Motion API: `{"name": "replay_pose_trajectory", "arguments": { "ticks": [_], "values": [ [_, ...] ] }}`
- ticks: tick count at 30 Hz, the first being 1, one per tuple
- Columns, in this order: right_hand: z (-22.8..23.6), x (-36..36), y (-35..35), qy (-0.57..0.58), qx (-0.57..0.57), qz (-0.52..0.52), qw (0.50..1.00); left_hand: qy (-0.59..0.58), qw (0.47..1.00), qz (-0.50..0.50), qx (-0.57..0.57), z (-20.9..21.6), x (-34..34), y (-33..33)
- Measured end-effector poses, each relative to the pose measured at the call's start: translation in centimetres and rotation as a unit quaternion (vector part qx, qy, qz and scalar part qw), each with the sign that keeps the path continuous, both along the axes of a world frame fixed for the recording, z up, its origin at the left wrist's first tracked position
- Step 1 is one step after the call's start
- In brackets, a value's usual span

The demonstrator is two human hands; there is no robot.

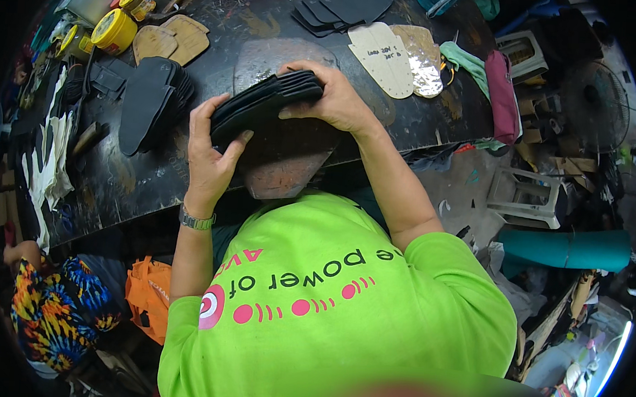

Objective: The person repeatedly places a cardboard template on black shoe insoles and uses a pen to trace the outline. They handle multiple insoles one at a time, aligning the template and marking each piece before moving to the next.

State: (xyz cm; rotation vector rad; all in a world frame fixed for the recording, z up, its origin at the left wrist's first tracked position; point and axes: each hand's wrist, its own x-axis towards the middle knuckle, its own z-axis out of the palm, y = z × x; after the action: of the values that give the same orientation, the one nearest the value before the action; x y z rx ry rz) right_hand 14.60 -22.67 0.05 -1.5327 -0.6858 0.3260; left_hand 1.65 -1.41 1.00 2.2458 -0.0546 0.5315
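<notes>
Both the left hand [214, 148] and the right hand [335, 99] grasp in their grip one stack of thin, black, flat pieces [265, 104], tilted over the dark, scuffed worktop [157, 183]. Leftward lies a black pile of rounded pieces [149, 107].

The stack [265, 108] of thin black pieces has layered, slightly uneven edges; held aslant between the left hand [215, 148] and right hand [332, 98], its left end lies nearer, its right end farther.
</notes>
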Motion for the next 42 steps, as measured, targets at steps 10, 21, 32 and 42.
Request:
{"name": "replay_pose_trajectory", "arguments": {
  "ticks": [10,21,32,42],
  "values": [
    [-0.3,-0.2,0.1,-0.040,0.005,-0.030,0.999,-0.009,0.999,-0.038,-0.011,0.6,0.3,0.1],
    [-1.8,1.1,-0.1,0.092,0.120,-0.025,0.988,0.067,0.987,-0.021,-0.142,-0.3,1.1,1.1],
    [-1.2,0.9,-0.1,0.285,0.200,-0.073,0.934,0.139,0.880,-0.038,-0.453,-0.2,2.3,0.9],
    [-2.3,0.4,1.2,0.203,0.248,-0.158,0.934,0.112,0.787,-0.043,-0.605,0.0,3.9,-2.3]
  ]
}}
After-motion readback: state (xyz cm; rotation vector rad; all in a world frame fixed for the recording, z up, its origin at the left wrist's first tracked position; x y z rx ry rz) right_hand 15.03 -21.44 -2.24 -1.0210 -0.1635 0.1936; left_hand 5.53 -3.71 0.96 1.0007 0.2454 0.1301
